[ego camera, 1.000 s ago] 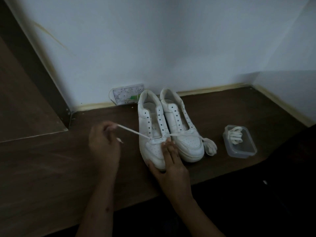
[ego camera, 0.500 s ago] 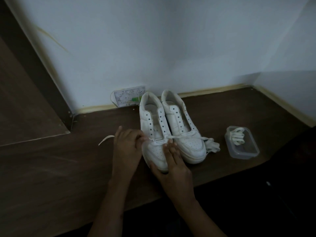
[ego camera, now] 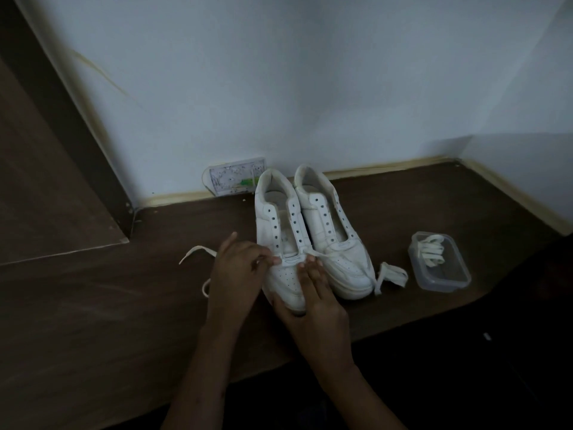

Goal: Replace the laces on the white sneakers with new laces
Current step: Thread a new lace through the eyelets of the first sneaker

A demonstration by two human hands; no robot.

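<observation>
My left hand [ego camera: 238, 268] had come back in from its pull — fingers pinching the lace [ego camera: 198, 251] at the left sneaker's [ego camera: 283, 243] lowest eyelet. Right hand [ego camera: 313, 293], fingers straight, steadied the toe; threading had barely begun.

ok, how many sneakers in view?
2. left sneaker under both hands, left hand and right hand; right sneaker touching beside it, nearer the plastic container.

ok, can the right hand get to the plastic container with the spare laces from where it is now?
Probably yes. The right hand rests on the toe of the near sneaker; the plastic container sits open-topped farther right on the same table. Only the second sneaker and a loose lace lie between, both low.
</observation>
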